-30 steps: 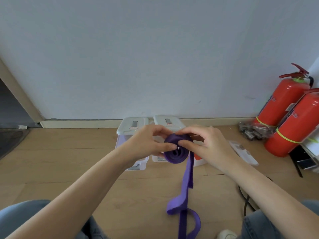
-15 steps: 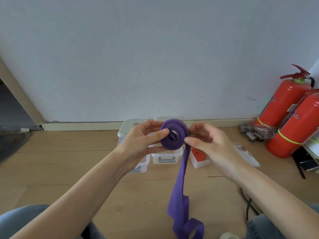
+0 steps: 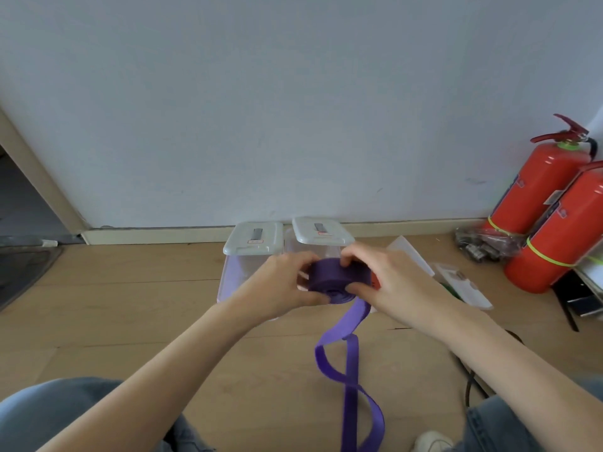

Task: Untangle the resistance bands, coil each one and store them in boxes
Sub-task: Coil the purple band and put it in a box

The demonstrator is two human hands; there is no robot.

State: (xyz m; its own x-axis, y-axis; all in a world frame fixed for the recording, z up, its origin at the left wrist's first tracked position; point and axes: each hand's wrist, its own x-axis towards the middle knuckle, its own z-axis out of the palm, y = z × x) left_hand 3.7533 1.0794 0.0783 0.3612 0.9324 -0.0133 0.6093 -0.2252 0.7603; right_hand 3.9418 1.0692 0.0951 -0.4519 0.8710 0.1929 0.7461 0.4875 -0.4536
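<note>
Coiling the band is the step in hand, and it looks about half done. The left hand grips the purple roll from its left side, thumb under and fingers over the top, and the right hand pinches it from the right, where the loose tail leaves the roll. The roll is held in the air between both hands, above the floor, and the tail hangs down below the hands in one twisted loop toward the person's knees. To do this well, I think the left hand should keep the wound part pressed so no layer springs out, while the right hand feeds the tail flat and removes the twist before each turn. Two closed boxes stand just beyond the hands by the wall; a lid must be opened before storing.
</note>
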